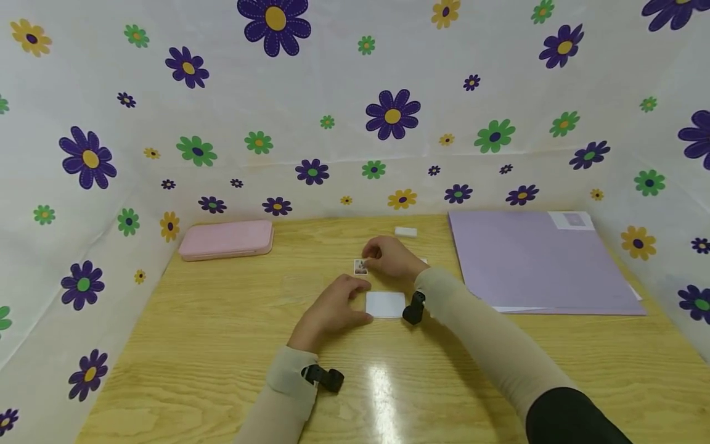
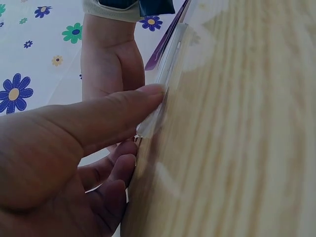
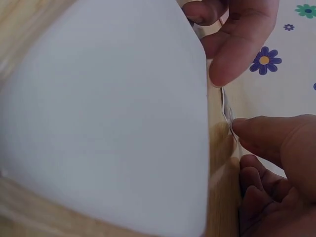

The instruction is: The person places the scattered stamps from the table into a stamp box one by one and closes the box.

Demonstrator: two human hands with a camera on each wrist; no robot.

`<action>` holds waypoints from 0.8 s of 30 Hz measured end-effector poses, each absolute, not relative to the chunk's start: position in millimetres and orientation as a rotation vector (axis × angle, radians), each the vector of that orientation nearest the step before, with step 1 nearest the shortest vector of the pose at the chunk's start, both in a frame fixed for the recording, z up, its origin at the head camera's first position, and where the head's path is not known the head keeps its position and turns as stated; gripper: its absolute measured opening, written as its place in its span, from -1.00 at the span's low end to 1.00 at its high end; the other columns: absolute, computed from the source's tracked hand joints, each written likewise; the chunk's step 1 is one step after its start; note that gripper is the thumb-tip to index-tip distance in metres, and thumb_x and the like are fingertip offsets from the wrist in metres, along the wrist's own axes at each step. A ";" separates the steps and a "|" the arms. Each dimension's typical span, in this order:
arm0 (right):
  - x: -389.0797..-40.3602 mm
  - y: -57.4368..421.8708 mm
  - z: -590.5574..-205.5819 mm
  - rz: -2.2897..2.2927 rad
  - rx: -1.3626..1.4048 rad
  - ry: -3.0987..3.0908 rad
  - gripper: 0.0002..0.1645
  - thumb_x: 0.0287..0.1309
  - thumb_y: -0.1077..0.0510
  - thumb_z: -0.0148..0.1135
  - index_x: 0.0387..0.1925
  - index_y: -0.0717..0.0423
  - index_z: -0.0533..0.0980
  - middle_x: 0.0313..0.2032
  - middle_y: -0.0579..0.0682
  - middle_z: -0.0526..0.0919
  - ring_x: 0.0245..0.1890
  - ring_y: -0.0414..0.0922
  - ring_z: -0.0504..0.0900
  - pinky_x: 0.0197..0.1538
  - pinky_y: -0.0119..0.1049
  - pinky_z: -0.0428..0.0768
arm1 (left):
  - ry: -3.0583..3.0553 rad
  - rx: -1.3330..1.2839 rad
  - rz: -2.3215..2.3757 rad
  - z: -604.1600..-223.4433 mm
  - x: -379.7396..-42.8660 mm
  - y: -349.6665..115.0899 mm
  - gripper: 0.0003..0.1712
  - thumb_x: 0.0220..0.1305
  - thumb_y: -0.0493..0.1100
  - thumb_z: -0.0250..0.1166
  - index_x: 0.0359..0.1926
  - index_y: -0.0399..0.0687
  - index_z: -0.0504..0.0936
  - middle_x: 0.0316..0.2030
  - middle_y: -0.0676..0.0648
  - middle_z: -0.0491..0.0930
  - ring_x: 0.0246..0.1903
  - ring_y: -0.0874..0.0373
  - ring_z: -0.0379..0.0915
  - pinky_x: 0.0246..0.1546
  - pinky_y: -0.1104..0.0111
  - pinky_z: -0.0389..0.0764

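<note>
The small picture [image 1: 360,267] lies on the table [image 1: 211,345] just beyond the far left corner of the white card [image 1: 385,305], seen from the person's side. The right hand [image 1: 394,256] is at it, thumb and fingertips drawn close together over the corner in what looks to me like a light pinch; the other fingers are tucked in. The left hand [image 1: 333,305] is at the near end of the gap, thumb and forefinger spread wide about the card's left side, the thumb touching its edge and the forefinger standing off it, so it steadies more than it grips. If I were doing this, I'd slip a nail under the picture's edge and lift one corner before raising the rest, since anything so thin would probably crease if squeezed or dragged. I'd keep that left thumb quiet, too, because a nudge could skew the card, and the right wrist passes close by its right end, where the strapped-on camera [image 1: 413,308] might catch it. Farther beyond the card is a white eraser [image 1: 405,232]; the purple folder [image 1: 543,262] lies well to the card's right, and the pink pencil case [image 1: 226,239] far off beyond its left.
</note>
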State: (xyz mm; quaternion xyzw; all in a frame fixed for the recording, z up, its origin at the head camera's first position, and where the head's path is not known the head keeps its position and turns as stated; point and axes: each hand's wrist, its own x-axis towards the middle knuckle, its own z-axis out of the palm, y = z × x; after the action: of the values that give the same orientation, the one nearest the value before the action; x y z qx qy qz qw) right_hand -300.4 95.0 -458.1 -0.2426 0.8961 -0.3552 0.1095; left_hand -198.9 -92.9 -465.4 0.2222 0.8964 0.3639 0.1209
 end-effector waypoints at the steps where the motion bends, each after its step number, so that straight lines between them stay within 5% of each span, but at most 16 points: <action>1: -299.9 94.9 -459.2 -1.037 -0.716 2.635 -0.83 0.24 0.21 0.32 -0.14 0.18 0.61 -0.27 -0.02 0.60 -0.24 -0.10 0.52 -0.08 -0.20 0.51 | 2.621 0.645 1.050 -466.5 -198.5 -92.8 -0.32 0.08 -0.09 0.54 0.23 -0.07 0.53 0.07 -0.07 0.42 -0.06 0.09 0.39 0.03 0.20 0.46; 24: -296.9 98.6 -458.2 -1.148 -0.665 2.548 -0.95 0.28 0.31 0.24 -0.24 0.23 0.54 -0.30 0.00 0.57 -0.28 -0.11 0.48 -0.16 -0.29 0.47 | 2.635 0.669 1.071 -462.6 -195.0 -91.4 -0.36 0.06 -0.13 0.56 0.18 -0.10 0.56 0.03 -0.12 0.41 -0.03 0.02 0.38 0.07 0.13 0.43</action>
State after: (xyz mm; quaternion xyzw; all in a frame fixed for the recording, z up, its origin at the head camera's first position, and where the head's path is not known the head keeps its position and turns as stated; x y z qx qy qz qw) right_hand -296.9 98.6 -458.2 -0.2295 0.8790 -0.3960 0.1338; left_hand -195.0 -91.4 -462.6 0.2275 0.8963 0.3644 0.1097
